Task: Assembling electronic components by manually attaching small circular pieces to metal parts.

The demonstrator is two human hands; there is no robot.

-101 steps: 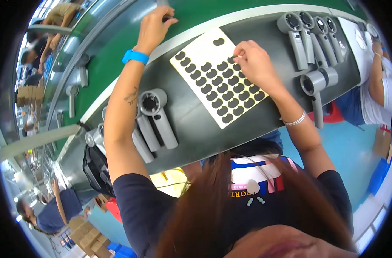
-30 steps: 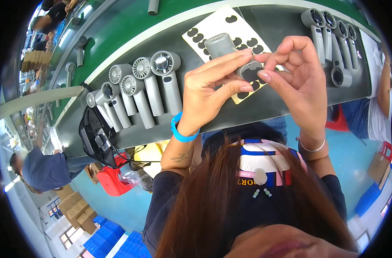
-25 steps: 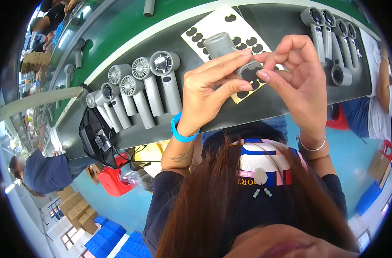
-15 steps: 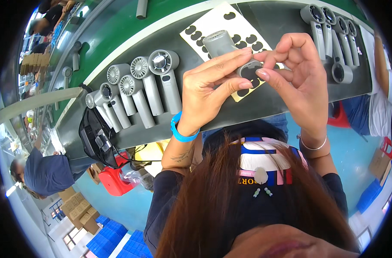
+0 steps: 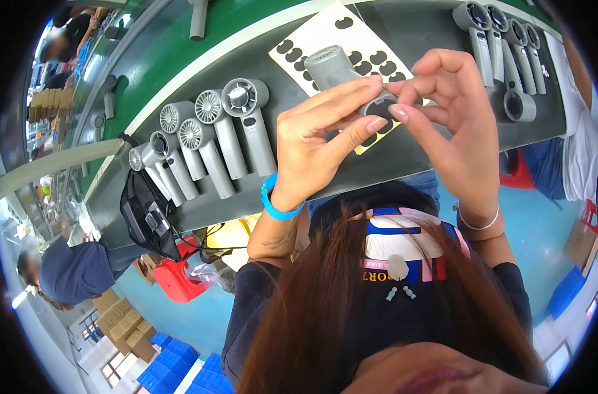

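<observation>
My left hand [image 5: 319, 134] is closed around the handle of a grey handheld fan [image 5: 330, 65], whose round head points away from me. The handle's end faces me, and a dark oval sticker [image 5: 380, 110] shows on it. At that end my right hand [image 5: 447, 108] is closed in a pinch, thumb and forefinger at the sticker's right edge; the fingertips partly hide it. Under the fan and hands lies a pale sheet [image 5: 292, 69] bearing several black oval stickers [image 5: 363, 67].
Several grey fans [image 5: 210, 125] lie in a row on the dark table at left, beside a black bag [image 5: 138, 210]. More fans [image 5: 489, 46] lie at the right. A red stool [image 5: 174, 279] stands below at left. A co-worker in a dark shirt [image 5: 76, 269] is at far left.
Both hands keep nearly the same hold. My right thumb and forefinger have shifted slightly left at the handle's end. The whole view has moved a little.
</observation>
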